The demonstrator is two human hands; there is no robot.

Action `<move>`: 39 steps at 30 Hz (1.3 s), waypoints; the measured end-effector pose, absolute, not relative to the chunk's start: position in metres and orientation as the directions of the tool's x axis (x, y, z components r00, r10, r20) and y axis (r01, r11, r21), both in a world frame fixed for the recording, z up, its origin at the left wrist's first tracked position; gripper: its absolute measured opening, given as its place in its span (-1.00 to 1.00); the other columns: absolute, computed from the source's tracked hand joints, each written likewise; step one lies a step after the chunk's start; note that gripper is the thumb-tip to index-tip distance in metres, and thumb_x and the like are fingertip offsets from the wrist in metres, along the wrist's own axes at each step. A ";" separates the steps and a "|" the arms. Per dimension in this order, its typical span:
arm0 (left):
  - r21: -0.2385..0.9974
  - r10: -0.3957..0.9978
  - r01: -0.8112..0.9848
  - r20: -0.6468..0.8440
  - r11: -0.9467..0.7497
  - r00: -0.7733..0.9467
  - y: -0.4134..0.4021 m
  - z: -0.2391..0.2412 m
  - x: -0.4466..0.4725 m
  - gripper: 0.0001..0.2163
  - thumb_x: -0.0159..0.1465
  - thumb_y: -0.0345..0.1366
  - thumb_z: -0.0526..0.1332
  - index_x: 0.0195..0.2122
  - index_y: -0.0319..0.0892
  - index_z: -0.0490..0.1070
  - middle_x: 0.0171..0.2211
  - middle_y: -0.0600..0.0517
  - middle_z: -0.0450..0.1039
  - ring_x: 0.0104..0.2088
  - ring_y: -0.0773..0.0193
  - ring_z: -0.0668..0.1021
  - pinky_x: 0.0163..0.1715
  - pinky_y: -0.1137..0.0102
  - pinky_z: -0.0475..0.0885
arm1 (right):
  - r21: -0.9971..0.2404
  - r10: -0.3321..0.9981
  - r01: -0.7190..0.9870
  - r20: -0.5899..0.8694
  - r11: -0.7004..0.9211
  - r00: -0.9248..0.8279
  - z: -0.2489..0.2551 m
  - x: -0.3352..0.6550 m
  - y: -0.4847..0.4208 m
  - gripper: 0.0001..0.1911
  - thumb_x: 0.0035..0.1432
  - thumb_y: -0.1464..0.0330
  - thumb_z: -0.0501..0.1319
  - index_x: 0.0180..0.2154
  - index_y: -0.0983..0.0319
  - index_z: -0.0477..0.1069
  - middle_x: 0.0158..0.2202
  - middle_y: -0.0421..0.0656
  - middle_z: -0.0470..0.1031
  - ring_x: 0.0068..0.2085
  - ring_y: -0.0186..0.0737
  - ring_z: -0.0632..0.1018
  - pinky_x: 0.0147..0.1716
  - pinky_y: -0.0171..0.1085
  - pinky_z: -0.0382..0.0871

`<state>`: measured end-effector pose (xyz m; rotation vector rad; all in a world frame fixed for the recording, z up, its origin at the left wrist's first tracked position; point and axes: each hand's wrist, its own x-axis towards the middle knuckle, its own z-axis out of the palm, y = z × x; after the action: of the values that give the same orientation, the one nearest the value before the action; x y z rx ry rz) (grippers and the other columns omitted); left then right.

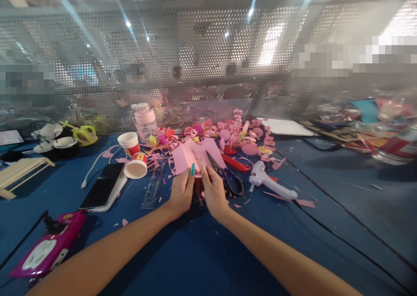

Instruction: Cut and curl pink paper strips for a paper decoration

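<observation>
My left hand (pixel 182 189) is closed, its thumb with a teal nail pressed against the fingers. Close beside it, my right hand (pixel 215 189) is closed in the same pinch. Between them they grip pink paper (pixel 183 156), whose creased sheets stand up just beyond the fingertips; the held edge is mostly hidden by the thumbs. Dark-handled scissors (pixel 233 182) lie right of my right hand, blades toward the paper. A clear ruler (pixel 153 187) lies left of my left hand. Beyond the paper is a heap of pink paper curls and discs (pixel 224 134).
A white glue gun (pixel 272 181) with a black cord and a red-handled tool (pixel 236 162) lie to the right. On the left are paper cups (pixel 135 166), a phone (pixel 103 185), a magenta power strip (pixel 52 244) and a bottle (pixel 145 122). A perforated metal screen (pixel 195 40) stands behind.
</observation>
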<state>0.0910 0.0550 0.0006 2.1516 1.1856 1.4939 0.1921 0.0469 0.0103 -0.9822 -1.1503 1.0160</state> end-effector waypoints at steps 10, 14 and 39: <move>0.614 0.743 0.473 0.654 -0.631 0.141 0.052 0.000 0.092 -0.72 0.34 -0.25 -0.16 -0.41 -0.19 0.24 -0.57 0.06 0.30 -0.57 0.35 0.37 -0.55 0.46 0.22 | -0.971 0.971 -0.129 0.180 0.201 0.156 0.018 0.185 0.037 -0.59 0.05 0.00 0.05 -0.57 0.16 0.06 -0.72 -0.36 0.06 -0.71 -0.42 0.15 -0.77 -0.38 0.03; 0.603 0.735 0.477 0.662 -0.640 0.148 0.051 0.001 0.092 -0.73 0.34 -0.26 -0.15 -0.41 -0.19 0.24 -0.56 0.05 0.32 -0.56 0.34 0.38 -0.54 0.46 0.23 | -0.966 0.960 -0.104 0.217 0.238 0.180 0.016 0.184 0.037 -0.60 0.07 0.02 0.05 -0.56 0.17 0.08 -0.70 -0.34 0.07 -0.68 -0.41 0.15 -0.73 -0.38 0.03; 0.614 0.739 0.454 0.650 -0.646 0.174 0.052 -0.002 0.090 -0.69 0.33 -0.22 -0.18 -0.29 -0.21 0.30 -0.43 -0.07 0.43 -0.42 0.25 0.49 -0.41 0.37 0.37 | -0.963 0.949 -0.035 0.255 0.265 0.184 0.005 0.185 0.038 -0.62 0.12 0.08 0.02 -0.57 0.18 0.06 -0.67 -0.34 0.03 -0.64 -0.41 0.12 -0.69 -0.38 0.02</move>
<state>0.0905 0.0517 -0.0019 2.1743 1.1434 1.4608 0.1848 0.0378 0.0045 -1.0522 -1.1506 0.9148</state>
